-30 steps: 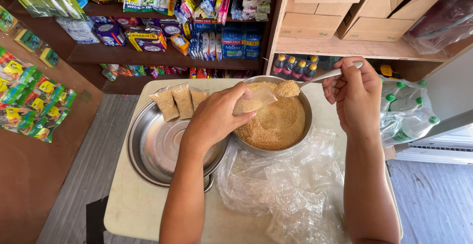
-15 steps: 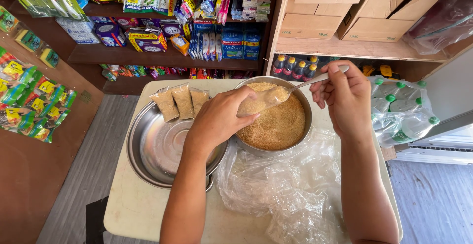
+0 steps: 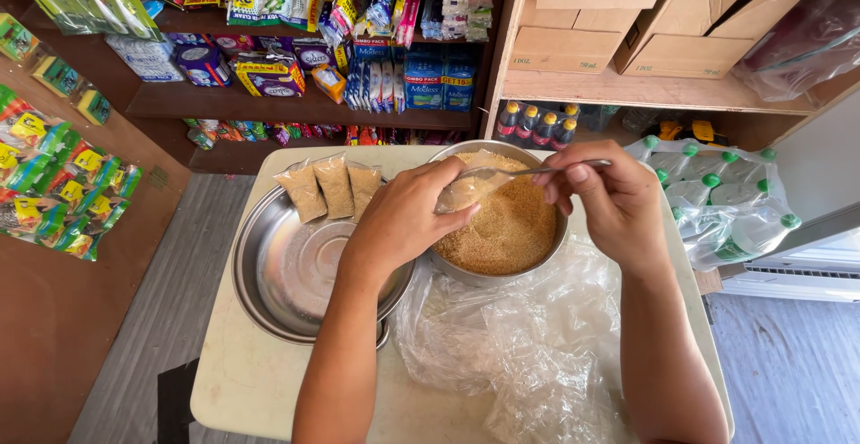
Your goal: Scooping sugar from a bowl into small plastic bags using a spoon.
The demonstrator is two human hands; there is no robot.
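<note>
At frame centre, a small clear plastic bag (image 3: 468,191) of brown granules is gripped by the left hand (image 3: 403,220) over the round steel bowl (image 3: 553,238). A metal spoon (image 3: 528,173), pinched in the right hand (image 3: 609,202), has been lowered and tipped into the bag's mouth since a second ago; filling is judged underway.

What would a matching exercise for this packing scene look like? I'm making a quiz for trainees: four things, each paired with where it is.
Things
1. spoon
2. small clear bag
3. three filled packets
4. brown granules

Places
A. in the left hand, over the bowl
B. leaning on the far rim of the empty steel basin
C. in the right hand, tip at the bag's mouth
D. heaped in the steel bowl

Pairs: 1-C, 2-A, 3-B, 4-D
</note>
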